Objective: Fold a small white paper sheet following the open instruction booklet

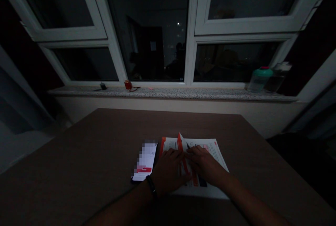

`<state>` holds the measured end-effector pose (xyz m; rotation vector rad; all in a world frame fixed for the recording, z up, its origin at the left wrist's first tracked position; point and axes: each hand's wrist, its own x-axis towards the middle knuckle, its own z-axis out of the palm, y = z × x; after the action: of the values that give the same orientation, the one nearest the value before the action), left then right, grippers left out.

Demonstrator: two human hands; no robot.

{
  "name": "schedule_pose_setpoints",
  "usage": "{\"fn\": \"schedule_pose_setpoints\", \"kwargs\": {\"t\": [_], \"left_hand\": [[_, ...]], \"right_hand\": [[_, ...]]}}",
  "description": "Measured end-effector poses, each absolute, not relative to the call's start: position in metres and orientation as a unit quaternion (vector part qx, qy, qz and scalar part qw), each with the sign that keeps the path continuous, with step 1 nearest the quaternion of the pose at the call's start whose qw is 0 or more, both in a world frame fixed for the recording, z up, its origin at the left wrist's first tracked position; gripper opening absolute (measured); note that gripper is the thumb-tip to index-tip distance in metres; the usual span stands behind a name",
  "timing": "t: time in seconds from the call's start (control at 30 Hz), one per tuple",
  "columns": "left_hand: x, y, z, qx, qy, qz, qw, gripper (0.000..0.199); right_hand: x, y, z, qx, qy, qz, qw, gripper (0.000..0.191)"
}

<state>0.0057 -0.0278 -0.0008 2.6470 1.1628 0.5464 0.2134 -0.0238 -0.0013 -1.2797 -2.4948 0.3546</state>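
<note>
A printed booklet [214, 145] with orange and white pages lies on the brown table in front of me. One orange-edged page [180, 142] stands up along its middle, bent or folded. My left hand [172, 170], with a black band on the wrist, rests over the left part with curled fingers at the raised page and the thumb lower down. From the other side, my right hand [206, 163] has its fingertips closed at the same page. Both hands hide much of the print. Dim light makes the exact finger contact hard to see.
Left of the booklet, a phone [145, 163] with a lit screen lies on the table [110, 138]. Beyond it, the speckled windowsill [168, 93] carries a small red jar [127, 84], a dark little bottle [103, 86] and a green-lidded bottle [259, 79] beside another bottle [278, 77].
</note>
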Motion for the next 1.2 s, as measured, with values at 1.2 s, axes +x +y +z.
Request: {"fn": "schedule_pose_setpoints", "kwargs": {"t": [1.2], "left_hand": [[-0.005, -0.018, -0.002, 0.903, 0.367, 0.192, 0.115, 0.035]], "right_hand": [[0.217, -0.023, -0.007, -0.444, -0.867, 0.127, 0.188, 0.034]]}}
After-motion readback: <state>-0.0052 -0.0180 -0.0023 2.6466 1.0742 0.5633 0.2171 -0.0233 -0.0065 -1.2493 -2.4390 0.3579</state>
